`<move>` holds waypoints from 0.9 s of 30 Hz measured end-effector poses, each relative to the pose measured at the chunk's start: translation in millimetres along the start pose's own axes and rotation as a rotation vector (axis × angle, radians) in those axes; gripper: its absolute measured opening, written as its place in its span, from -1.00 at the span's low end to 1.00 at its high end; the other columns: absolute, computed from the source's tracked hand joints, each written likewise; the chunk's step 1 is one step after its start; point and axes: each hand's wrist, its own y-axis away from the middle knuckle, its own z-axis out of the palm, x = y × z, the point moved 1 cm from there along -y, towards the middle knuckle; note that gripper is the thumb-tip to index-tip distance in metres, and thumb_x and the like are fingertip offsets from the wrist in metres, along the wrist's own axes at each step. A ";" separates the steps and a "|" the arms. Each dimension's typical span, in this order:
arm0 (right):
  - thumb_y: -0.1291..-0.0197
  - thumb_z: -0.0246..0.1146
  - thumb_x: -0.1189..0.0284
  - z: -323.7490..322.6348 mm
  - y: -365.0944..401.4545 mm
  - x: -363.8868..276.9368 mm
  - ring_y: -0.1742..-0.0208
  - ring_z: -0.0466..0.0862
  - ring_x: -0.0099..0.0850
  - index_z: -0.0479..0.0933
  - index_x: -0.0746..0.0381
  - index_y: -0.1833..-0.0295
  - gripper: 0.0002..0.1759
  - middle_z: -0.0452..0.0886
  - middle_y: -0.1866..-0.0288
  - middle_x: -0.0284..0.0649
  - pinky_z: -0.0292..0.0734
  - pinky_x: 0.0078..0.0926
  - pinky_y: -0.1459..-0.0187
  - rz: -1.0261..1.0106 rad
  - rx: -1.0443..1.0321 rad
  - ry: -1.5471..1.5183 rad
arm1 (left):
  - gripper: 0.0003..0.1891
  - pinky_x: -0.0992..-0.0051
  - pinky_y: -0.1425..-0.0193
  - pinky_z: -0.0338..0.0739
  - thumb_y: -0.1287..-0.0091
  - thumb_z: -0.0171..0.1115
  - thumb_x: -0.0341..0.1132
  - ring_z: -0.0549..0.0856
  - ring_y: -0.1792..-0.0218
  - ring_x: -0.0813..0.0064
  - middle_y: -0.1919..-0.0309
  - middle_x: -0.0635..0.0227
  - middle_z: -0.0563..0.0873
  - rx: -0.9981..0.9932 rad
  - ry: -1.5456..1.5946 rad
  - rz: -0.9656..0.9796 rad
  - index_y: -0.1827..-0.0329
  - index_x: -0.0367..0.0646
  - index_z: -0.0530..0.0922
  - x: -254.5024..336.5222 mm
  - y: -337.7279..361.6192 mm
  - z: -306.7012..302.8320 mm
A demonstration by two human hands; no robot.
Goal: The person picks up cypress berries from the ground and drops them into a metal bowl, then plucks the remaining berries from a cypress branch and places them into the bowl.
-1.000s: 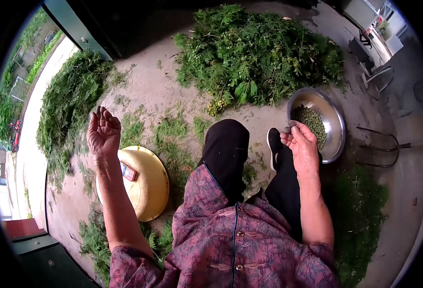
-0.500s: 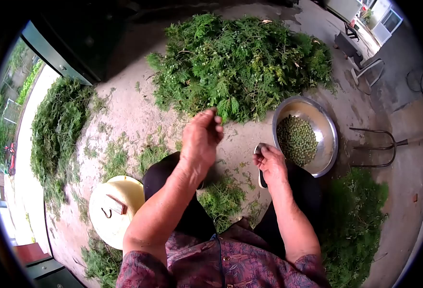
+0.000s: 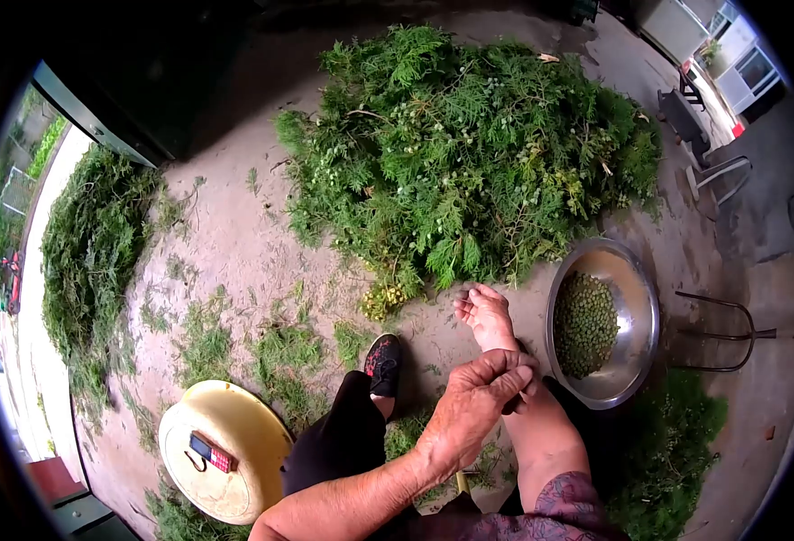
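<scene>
My left hand crosses over my right forearm, its thumb and fingers pinched together against the skin near the wrist. Whatever is in the pinch, if anything, is too small to make out. Beyond it, my right hand is turned palm up with loosely bent fingers apart, and I see nothing clear in it. To its right stands a steel bowl holding many small green cones. A large heap of green conifer branches lies just ahead of my hands.
An upturned yellow basin with a red phone on it stands at left. More cut branches lie in a left pile and a right pile. A metal fork lies beyond the bowl. My shoe is on the ground.
My left hand has moved right and down onto my right forearm. My right hand has turned palm up, and the small dark thing at its fingertips no longer shows. The view has shifted.
</scene>
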 end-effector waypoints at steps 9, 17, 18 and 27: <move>-0.26 -0.04 0.63 78.9 -140.2 -52.3 0.24 0.62 -0.12 0.05 0.38 -0.23 -0.56 0.41 0.18 -0.10 0.60 -0.17 0.16 -0.223 0.071 -0.408 | -0.85 0.60 0.28 0.49 -0.30 0.11 -0.44 0.57 0.41 0.57 0.41 0.31 0.64 0.224 0.187 0.012 0.14 -0.31 0.56 44.5 -1.4 -23.8; -0.13 0.26 0.42 67.3 -164.1 -51.7 0.67 0.46 -0.45 0.50 0.22 0.21 -0.85 0.46 0.58 -0.31 0.39 -0.47 0.67 -0.074 0.295 -0.063 | -0.85 0.59 0.28 0.46 -0.29 0.12 -0.42 0.53 0.44 0.57 0.44 0.35 0.61 0.299 0.198 0.056 0.15 -0.27 0.55 66.4 -10.7 -36.3; -0.14 0.25 0.42 66.3 -154.9 -55.1 0.70 0.44 -0.48 0.51 0.21 0.23 -0.87 0.45 0.59 -0.34 0.35 -0.50 0.70 -0.108 0.277 0.061 | -0.85 0.59 0.29 0.46 -0.29 0.13 -0.41 0.52 0.45 0.58 0.44 0.36 0.61 0.313 0.220 0.060 0.14 -0.26 0.55 67.4 -10.9 -37.4; -0.10 0.22 0.46 32.6 -46.0 -41.2 0.68 0.48 -0.57 0.53 0.38 0.12 -0.74 0.56 0.47 -0.29 0.36 -0.65 0.68 -0.257 0.230 0.396 | -0.84 0.65 0.32 0.42 -0.30 0.11 -0.42 0.50 0.48 0.60 0.43 0.37 0.59 0.392 0.329 0.252 0.12 -0.28 0.52 70.6 -13.6 -27.8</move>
